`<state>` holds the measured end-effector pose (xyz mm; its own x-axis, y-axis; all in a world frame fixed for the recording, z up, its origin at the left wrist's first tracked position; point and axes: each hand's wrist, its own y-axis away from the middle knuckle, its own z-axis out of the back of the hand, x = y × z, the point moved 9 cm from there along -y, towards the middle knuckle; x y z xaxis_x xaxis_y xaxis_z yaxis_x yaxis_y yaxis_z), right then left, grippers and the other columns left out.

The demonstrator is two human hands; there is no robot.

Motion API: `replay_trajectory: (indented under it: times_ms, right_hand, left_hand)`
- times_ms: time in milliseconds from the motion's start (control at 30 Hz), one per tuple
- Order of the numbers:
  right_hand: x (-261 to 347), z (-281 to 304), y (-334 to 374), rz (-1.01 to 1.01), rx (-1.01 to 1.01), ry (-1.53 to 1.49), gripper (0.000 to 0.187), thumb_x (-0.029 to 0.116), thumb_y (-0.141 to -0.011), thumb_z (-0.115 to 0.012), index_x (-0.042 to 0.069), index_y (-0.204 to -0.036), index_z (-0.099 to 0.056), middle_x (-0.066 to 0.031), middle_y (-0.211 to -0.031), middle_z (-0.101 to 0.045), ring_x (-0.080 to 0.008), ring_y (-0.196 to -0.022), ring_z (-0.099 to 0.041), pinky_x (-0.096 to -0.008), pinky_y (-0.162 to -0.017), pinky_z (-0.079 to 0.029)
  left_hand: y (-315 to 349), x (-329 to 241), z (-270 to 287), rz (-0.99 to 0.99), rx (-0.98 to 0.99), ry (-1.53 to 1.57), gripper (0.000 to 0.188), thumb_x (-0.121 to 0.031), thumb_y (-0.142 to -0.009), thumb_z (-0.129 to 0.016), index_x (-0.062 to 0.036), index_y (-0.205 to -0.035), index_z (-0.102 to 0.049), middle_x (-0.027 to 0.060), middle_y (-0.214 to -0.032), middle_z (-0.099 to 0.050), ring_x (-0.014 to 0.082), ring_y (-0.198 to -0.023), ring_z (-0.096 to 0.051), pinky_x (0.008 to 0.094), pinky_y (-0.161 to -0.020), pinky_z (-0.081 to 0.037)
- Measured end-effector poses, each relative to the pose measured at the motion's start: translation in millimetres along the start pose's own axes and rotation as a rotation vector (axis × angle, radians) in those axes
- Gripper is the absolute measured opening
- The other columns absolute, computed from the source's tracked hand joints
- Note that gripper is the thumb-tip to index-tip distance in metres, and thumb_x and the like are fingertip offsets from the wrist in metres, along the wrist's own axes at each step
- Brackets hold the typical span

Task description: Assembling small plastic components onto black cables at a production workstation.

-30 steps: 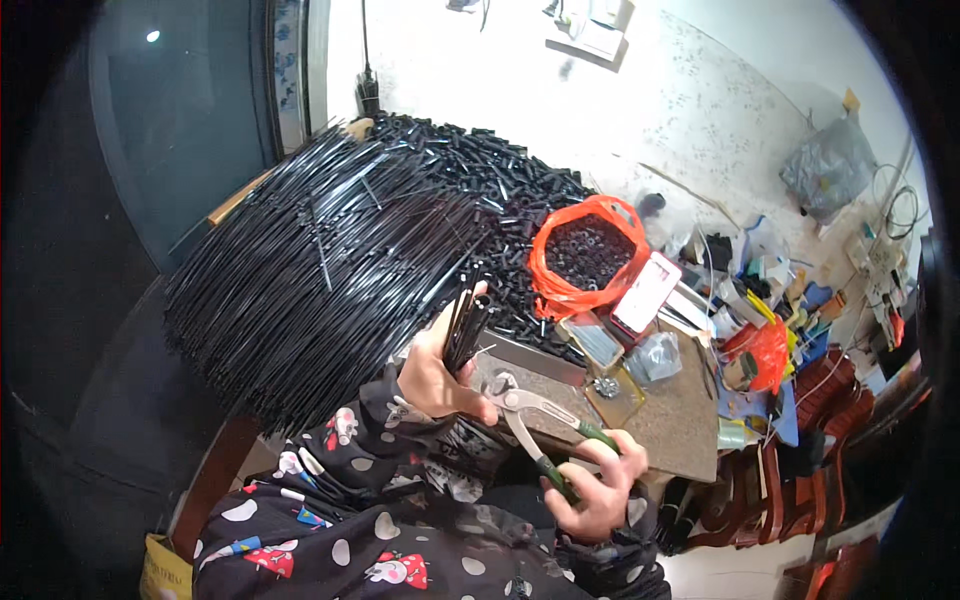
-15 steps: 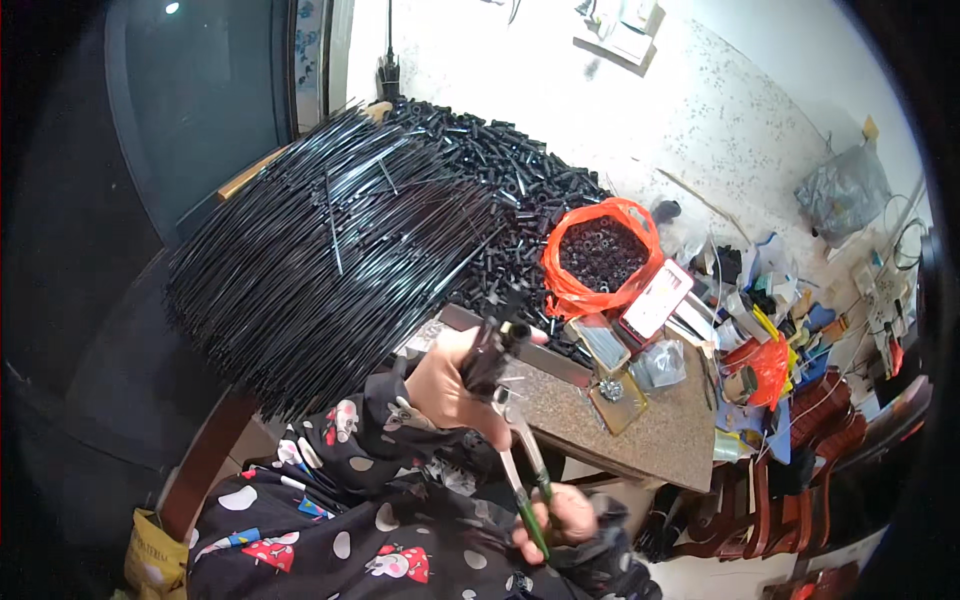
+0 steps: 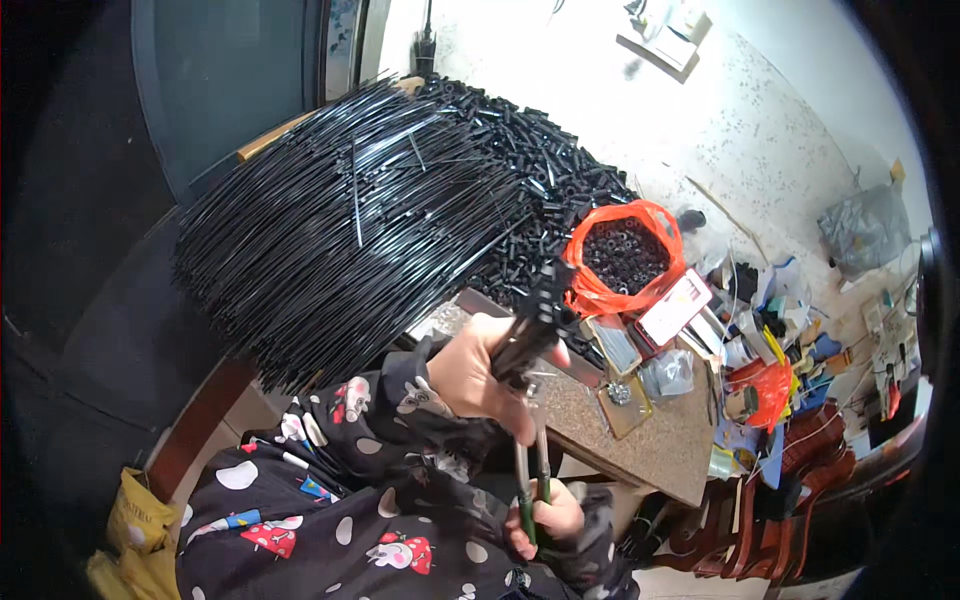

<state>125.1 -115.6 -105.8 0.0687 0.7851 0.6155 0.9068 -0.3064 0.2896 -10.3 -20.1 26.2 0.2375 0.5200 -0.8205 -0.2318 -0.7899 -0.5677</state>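
Observation:
My left hand (image 3: 472, 368) is wrapped round a dark black part (image 3: 543, 300), a bundle-like piece with a ridged upper end, smeared by motion. Below it, my right hand (image 3: 560, 515) grips the green handles of a pair of pliers (image 3: 522, 472). The pliers' jaws meet the underside of the black part, by my left thumb; what exactly they bite on is hidden. Left of my hands lies a large heap of thin black rods (image 3: 340, 240). Short black tubes (image 3: 545, 160) are piled behind them.
An orange-red plastic bag (image 3: 592, 298) of small black rings stands beyond my hands. Right of it lie a phone (image 3: 675, 308), a clear plastic bag (image 3: 672, 374) and a shallow yellowish box (image 3: 630, 420) with small metal pieces. The table's corner (image 3: 690, 485) and mixed clutter are further right.
The pliers' handles have come closer together. My left hand and the black part have shifted right and slightly up, and the whole view has moved a little.

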Motion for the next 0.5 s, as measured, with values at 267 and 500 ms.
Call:
replay_trajectory:
  times_ms: [267, 500]
  right_hand:
    - [113.2, -37.1, 55.1, 1.079, -0.977, 1.864, 0.044, -0.002, -0.067, -0.059, -0.006, -0.108, -0.046, -0.0160, -0.079, -0.055, -0.0221, -0.064, -0.056, -0.0318, -0.061, -0.046]
    - [15.0, -3.2, -8.6, 0.015, -0.176, 0.505, 0.039, 0.001, -0.069, -0.063, -0.006, -0.103, -0.046, -0.0133, -0.069, -0.058, -0.0209, -0.056, -0.059, -0.0307, -0.052, -0.047]
  left_hand:
    - [-4.1, -2.1, 2.6, 0.144, -0.024, 0.398, 0.053, -0.006, -0.054, -0.082, -0.0003, -0.097, -0.052, 0.0088, -0.085, -0.062, 0.0056, -0.070, -0.055, 0.0206, -0.057, -0.045]
    - [-5.3, -9.4, 2.5, 0.019, 0.125, 0.085, 0.054, -0.011, -0.055, -0.082, -0.0006, -0.099, -0.053, 0.0032, -0.077, -0.057, 0.0077, -0.070, -0.051, 0.0228, -0.064, -0.043]
